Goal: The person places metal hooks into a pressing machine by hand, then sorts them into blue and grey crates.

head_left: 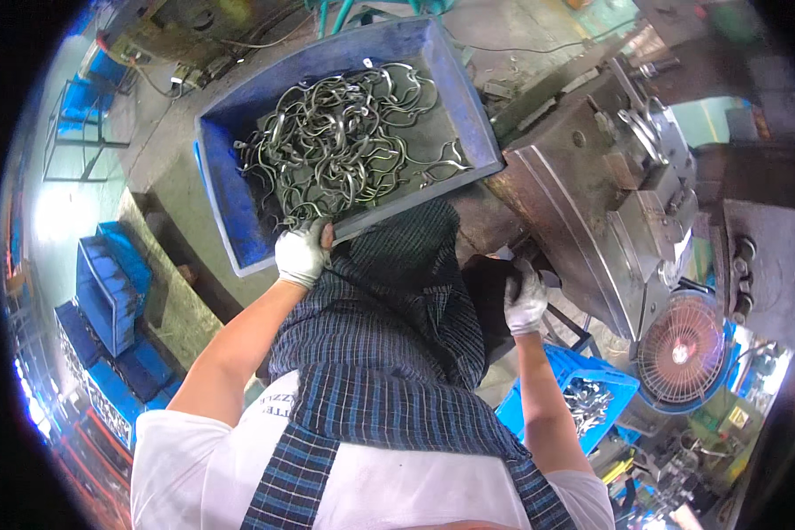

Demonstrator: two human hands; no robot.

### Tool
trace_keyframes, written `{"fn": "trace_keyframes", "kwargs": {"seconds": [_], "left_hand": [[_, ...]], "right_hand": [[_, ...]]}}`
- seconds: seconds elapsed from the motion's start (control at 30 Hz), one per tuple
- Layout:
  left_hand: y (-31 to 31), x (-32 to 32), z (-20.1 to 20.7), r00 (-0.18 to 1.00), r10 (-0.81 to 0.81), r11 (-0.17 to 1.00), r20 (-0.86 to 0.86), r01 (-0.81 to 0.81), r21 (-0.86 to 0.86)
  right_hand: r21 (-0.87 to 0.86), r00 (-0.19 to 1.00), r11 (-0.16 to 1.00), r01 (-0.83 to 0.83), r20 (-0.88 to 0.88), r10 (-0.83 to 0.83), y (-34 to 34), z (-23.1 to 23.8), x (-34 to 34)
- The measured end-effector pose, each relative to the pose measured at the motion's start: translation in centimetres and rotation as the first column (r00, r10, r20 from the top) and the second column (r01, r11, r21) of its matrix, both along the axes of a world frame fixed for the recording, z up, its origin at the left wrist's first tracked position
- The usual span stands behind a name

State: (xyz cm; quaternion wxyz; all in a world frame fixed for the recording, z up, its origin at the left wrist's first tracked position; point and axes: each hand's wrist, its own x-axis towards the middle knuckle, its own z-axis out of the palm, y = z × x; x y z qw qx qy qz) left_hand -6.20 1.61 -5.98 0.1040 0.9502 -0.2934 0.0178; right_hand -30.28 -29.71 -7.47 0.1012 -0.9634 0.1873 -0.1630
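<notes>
A large blue bin [468,124] stands ahead of me, holding a tangled heap of curved, bent metal pieces [336,141]. At its near rim is my left hand [302,253] in a white glove, closed on the edge with the thumb uncovered. My right hand [526,300], also gloved in white, is down by my right side, beside a dark seat-like surface [488,296]. Its fingers are curled, and what they hold, if anything, is hidden. A checked dark apron [371,327] covers my lap between the hands.
A heavy metal machine [583,212] stands right of the bin. Behind my right forearm is a blue crate [618,389] of small metal parts, with a round fan [683,353] beyond it. Stacked blue crates [106,300] stand at the left.
</notes>
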Motion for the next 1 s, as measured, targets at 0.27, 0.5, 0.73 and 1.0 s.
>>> {"fn": "trace_keyframes", "kwargs": {"seconds": [0.27, 0.5, 0.73, 1.0], "left_hand": [[-0.1, 0.1, -0.4, 0.999, -0.006, 1.000, -0.050, 0.006, -0.004], [-0.7, 1.1, 1.8, 0.969, 0.072, 0.997, -0.236, -0.079, -0.021], [-0.1, 8.5, -2.1, 0.895, -0.419, 0.901, -0.152, 0.430, 0.051], [-8.2, 13.1, -5.7, 0.440, -0.892, 0.361, -0.109, 0.835, 0.415]], "right_hand": [[-0.031, 0.994, 0.998, -0.059, -0.091, 0.056, 0.1, 0.5, 0.9], [-0.053, 0.983, 0.997, -0.047, -0.179, 0.037, 0.5, 0.4, 2.0], [-0.072, 0.997, 0.997, -0.012, -0.079, 0.006, 1.2, 3.3, 2.7], [-0.142, 0.997, 0.987, 0.077, 0.023, -0.075, 0.5, 5.5, 2.3]]}}
